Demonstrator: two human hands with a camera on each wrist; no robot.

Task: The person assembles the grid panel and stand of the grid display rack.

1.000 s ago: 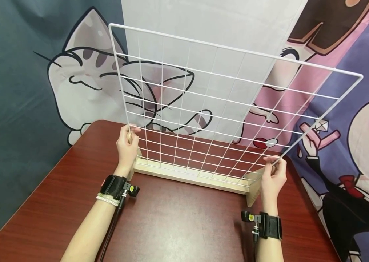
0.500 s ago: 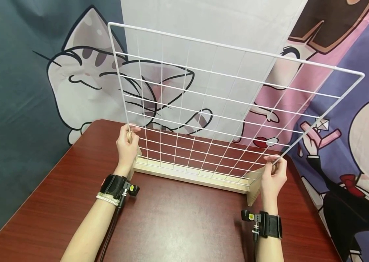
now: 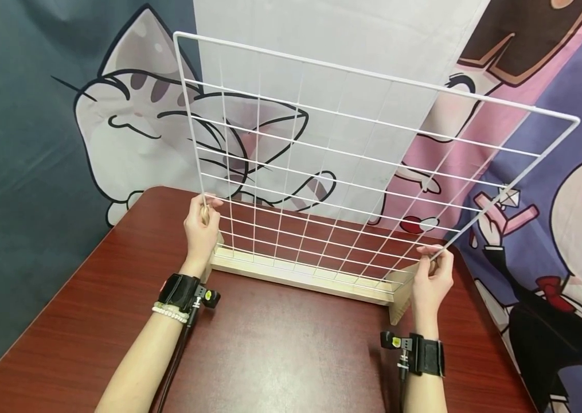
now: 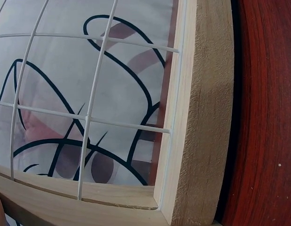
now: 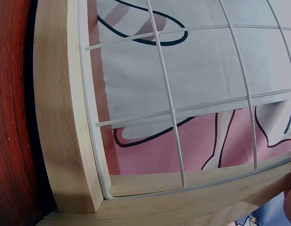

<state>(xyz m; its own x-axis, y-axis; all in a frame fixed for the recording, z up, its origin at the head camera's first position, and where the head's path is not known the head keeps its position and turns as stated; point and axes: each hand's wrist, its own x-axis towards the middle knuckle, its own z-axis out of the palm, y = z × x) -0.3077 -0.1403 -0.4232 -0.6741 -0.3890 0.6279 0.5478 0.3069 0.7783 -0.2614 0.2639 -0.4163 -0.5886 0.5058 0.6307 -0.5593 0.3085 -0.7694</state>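
A white wire grid panel (image 3: 321, 152) stands up from a pale wooden base (image 3: 301, 280), its top leaning slightly. On the left side, my left hand (image 3: 201, 232) grips the panel's edge, and a wooden tip shows between the fingers. My right hand (image 3: 432, 278) grips the opposite edge, by the right wooden side piece (image 3: 400, 301). Up close in the left wrist view, the lower corner of the grid meets the inside of the wooden bar (image 4: 206, 113). The right wrist view has the other lower corner against the wooden bar (image 5: 56, 117). Most fingers are hidden there.
The base stands on a dark red wooden table (image 3: 280, 350). Behind the table hangs a printed cloth (image 3: 131, 132) with cartoon figures. Both wrists wear black straps with cameras, and a cable (image 3: 173, 367) runs along the left forearm.
The view has shifted very slightly. Both hands keep their grip at the panel's sides, and the grid and base stay in place.
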